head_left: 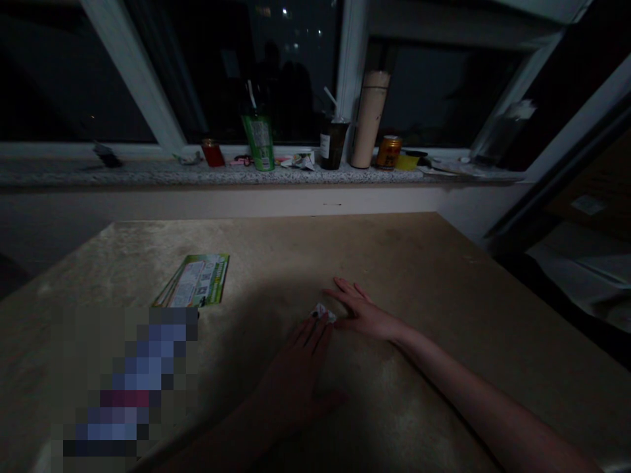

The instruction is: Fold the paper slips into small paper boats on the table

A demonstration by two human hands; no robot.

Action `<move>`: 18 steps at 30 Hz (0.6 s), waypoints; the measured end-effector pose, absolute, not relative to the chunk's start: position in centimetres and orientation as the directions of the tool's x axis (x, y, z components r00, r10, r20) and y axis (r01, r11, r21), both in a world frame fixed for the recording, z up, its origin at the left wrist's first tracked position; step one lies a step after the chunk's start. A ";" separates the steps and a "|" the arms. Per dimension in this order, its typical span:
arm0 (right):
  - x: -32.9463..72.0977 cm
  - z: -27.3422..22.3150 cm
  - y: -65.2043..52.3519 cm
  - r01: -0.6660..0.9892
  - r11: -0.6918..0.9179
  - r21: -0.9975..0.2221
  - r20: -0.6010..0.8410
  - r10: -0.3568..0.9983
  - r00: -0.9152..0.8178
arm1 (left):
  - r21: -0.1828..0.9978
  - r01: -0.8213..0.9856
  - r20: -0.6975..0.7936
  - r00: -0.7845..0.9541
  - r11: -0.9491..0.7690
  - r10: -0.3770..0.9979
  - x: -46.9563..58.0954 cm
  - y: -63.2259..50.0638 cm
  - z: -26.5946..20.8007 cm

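A small white piece with dark and reddish marks point(321, 311), perhaps paper or a wrapper, lies on the tabletop point(394, 263). The fingertips of my left hand point(302, 368) rest on its near edge; the fingers are stretched out flat, with the thumb apart. Just right of the piece is my right hand point(367, 314), its fingers spread low over the table and its thumb close to the piece's edge. Neither hand is closed around anything. What lies beneath my left fingertips is hidden, and the light is dim.
Green printed packets point(210, 279) lie on the table's left, beside a pixelated long bluish item point(152, 368). On the windowsill point(162, 174) stand a red jar point(213, 154), a green cup point(259, 141), a dark cup point(332, 148), a tall bottle point(369, 121) and an orange can point(389, 153).
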State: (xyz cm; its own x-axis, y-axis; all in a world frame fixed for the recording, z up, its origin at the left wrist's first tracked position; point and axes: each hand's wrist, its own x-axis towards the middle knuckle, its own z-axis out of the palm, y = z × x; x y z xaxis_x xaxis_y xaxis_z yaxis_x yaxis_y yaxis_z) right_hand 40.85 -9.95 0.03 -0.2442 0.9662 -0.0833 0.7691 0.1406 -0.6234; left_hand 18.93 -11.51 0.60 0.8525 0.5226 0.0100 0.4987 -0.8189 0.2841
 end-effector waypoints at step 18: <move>40.9 0.8 -9.9 0.760 0.124 -0.638 -0.133 0.954 -0.268 | 0.117 0.555 0.069 0.822 -0.823 0.565 15.6 -9.6 2.2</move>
State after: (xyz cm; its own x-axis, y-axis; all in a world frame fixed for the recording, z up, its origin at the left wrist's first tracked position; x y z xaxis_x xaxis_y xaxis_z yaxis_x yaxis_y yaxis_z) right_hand 40.94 -9.91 0.80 -0.2675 0.9543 -0.1331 0.7602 0.1241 -0.6378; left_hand 15.57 -9.55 2.22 0.8224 0.5647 0.0695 0.5555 -0.8233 0.1167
